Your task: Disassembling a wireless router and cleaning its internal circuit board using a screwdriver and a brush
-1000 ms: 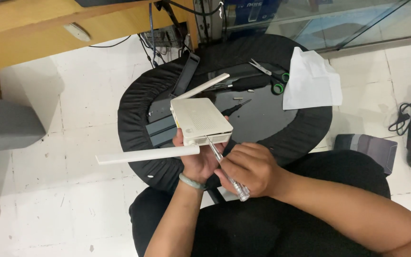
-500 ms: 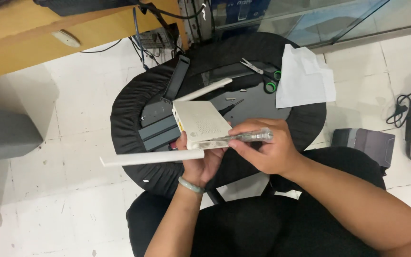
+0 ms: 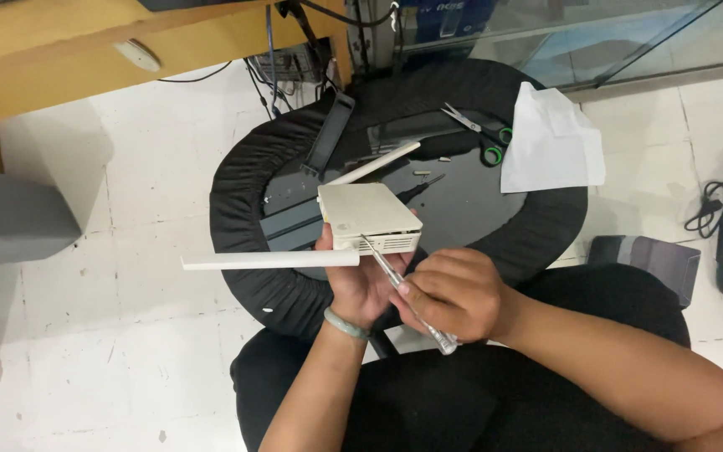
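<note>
My left hand holds a white router from below, over the round black table. Two long white antennas stick out of the router, one pointing left, the other up and to the right. My right hand grips a thin metal pry tool. Its tip touches the near edge of the router, by the vent slots. A green bracelet sits on my left wrist.
On the table lie green-handled scissors, a white paper sheet, a dark strap and small screws. A wooden desk and cables stand beyond. A grey box is at the left, a dark pouch at the right.
My right hand had lifted the tool sideways across the router half a second ago. Now it has turned the tool back down, with its tip against the router's near edge.
</note>
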